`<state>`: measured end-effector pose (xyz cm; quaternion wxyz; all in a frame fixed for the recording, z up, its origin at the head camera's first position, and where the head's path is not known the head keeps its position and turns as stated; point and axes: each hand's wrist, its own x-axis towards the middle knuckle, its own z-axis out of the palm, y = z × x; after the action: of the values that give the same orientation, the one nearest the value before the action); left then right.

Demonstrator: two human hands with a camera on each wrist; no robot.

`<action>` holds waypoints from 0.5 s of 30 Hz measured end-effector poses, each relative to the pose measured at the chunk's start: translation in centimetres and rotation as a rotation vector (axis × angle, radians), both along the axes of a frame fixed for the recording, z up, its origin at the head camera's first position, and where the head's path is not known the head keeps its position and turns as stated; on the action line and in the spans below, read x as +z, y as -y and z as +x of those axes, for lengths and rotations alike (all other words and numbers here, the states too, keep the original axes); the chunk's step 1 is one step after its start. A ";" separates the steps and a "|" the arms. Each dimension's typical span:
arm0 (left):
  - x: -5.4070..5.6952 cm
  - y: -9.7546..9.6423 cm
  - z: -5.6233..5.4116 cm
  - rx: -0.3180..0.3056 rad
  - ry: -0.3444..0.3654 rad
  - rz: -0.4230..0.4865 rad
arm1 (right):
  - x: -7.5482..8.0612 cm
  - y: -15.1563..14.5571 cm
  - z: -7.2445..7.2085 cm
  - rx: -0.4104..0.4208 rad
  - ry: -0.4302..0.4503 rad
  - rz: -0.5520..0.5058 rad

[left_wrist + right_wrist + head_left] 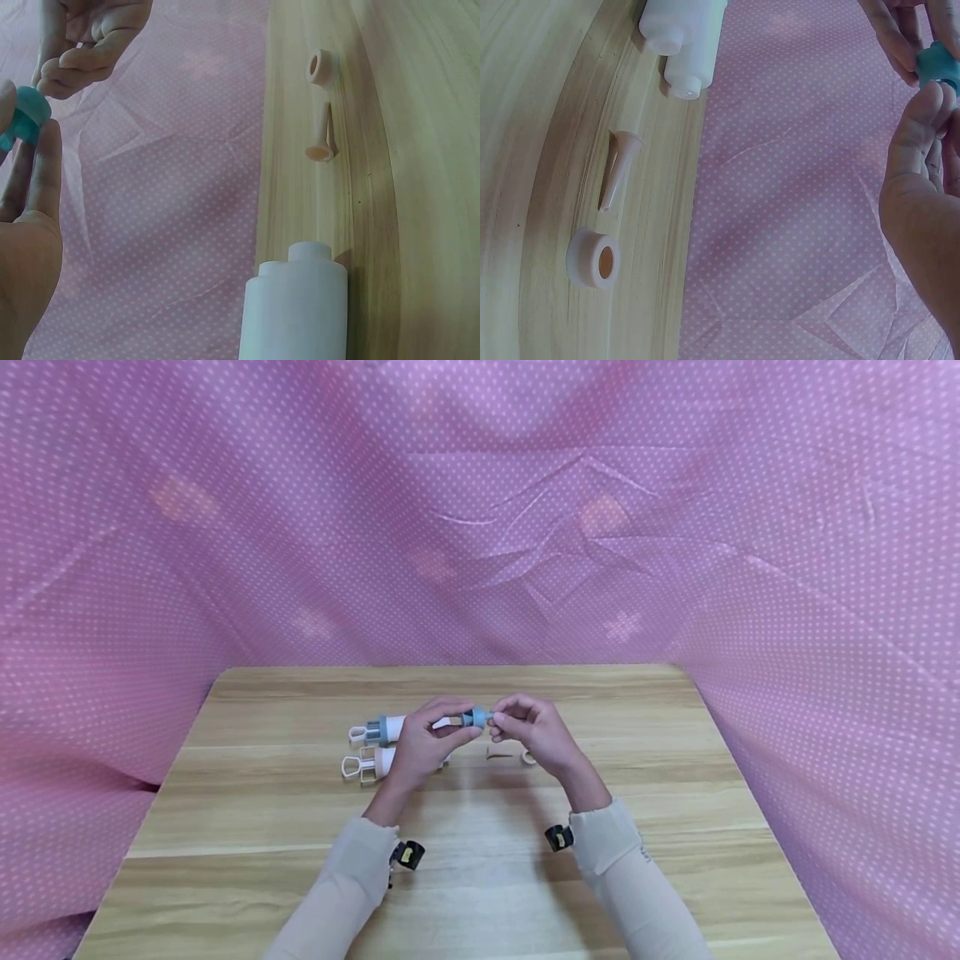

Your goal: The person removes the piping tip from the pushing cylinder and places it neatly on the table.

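Note:
Above the table, my left hand holds a teal-blue screw cap between thumb and fingers. From the right, my right hand pinches the narrow blue nozzle at the cap's end, mostly hidden by the fingertips. The teal cap also shows between both hands in the right wrist view. Below them on the table lie a beige cone-shaped nozzle and a beige ring cap. Beside and partly behind my left hand lie two plunger presses, one with a blue collar, one with a beige collar.
A wooden table carries everything. Pink dotted cloth hangs behind it and on both sides. The white barrels of the presses point their necks toward the beige nozzle.

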<state>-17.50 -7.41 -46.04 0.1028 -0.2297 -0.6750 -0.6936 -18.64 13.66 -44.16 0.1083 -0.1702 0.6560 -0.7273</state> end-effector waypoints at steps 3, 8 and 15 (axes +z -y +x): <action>0.0 0.0 0.0 -0.009 -0.013 -0.001 | 0.0 0.0 0.0 0.005 -0.001 -0.002; 0.1 0.0 0.1 0.004 -0.003 -0.015 | 0.0 0.0 0.1 0.026 -0.005 -0.001; 0.4 -0.2 0.2 0.024 0.034 -0.036 | 0.1 0.1 0.1 0.020 -0.018 0.034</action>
<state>-17.30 -7.24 -45.67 0.0955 -0.2115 -0.6917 -0.6839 -18.59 13.56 -44.05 0.1126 -0.1817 0.6675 -0.7133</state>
